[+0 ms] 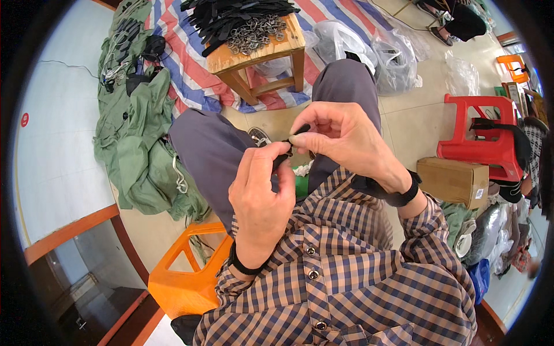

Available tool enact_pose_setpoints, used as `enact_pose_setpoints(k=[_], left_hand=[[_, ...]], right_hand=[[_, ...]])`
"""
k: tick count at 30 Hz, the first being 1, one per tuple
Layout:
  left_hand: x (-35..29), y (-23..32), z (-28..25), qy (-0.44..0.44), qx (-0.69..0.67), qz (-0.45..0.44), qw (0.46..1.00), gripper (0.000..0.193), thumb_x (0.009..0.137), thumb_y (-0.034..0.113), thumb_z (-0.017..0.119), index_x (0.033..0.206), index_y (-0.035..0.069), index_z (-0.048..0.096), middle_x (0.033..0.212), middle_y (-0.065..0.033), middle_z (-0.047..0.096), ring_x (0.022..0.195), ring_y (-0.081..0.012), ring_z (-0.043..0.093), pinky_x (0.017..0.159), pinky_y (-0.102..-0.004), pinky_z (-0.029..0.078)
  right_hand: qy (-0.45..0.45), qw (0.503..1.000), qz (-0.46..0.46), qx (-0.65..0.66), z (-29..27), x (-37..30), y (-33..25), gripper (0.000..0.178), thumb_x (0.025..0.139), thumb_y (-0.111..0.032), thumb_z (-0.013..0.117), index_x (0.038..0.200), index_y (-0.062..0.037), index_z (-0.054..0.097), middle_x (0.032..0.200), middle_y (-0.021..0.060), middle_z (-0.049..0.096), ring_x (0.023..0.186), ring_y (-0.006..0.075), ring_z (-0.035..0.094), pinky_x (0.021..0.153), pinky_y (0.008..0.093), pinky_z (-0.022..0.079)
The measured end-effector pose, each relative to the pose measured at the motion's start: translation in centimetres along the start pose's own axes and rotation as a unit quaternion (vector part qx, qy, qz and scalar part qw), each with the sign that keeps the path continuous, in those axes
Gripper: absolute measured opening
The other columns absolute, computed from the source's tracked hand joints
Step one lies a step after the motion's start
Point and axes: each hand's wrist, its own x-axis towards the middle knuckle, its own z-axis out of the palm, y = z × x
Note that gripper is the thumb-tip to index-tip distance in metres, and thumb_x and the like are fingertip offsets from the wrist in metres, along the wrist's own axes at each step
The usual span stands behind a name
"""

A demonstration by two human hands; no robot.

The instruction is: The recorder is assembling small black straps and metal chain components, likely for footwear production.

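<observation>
Over my lap, my left hand (pixel 258 187) and my right hand (pixel 351 141) come together on a short black strap (pixel 303 130). The thumb and fingers of each hand pinch it. One end sticks up past my right thumb, while the part at my left fingertips is mostly covered. Whether a metal ring is on the strap cannot be made out. Beyond my knees, a wooden stool (pixel 257 61) bears a pile of black straps (pixel 228 22) and a heap of small metal rings (pixel 257 34).
Green fabric (pixel 138 150) lies in folds at the left, and an orange plastic stool (pixel 179 282) is close by my left side. Clear plastic bags (pixel 395 63) rest past my right knee. To the right are a cardboard box (pixel 453 180) and a red stool (pixel 482 104).
</observation>
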Motion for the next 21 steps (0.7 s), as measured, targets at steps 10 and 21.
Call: enact_pose_setpoints(k=[10,21], left_hand=[[0.5,1.2,-0.3,0.008,-0.006,-0.074,0.997,0.021,0.069,-0.006,0.061,0.088,0.001,0.06,0.085,-0.0093,0.064,0.076,-0.0243,0.063,0.067,-0.0305,0.048],[0.2,0.9,0.0,0.018,-0.048,-0.085,0.995,0.019,0.072,-0.004,0.061,0.09,0.001,0.06,0.084,-0.0066,0.064,0.073,-0.0159,0.063,0.066,-0.0268,0.048]], right_hand=[[-0.014,0.999,0.014,0.035,0.0,0.0,-0.1,0.011,0.081,-0.003,0.062,0.091,0.0016,0.059,0.077,0.0001,0.059,0.07,0.0037,0.054,0.061,0.0192,0.045],[0.013,1.0,-0.015,0.017,0.0,0.1,0.8,0.015,0.081,-0.002,0.066,0.091,0.0002,0.056,0.077,0.0016,0.06,0.071,0.0057,0.058,0.062,0.0196,0.047]])
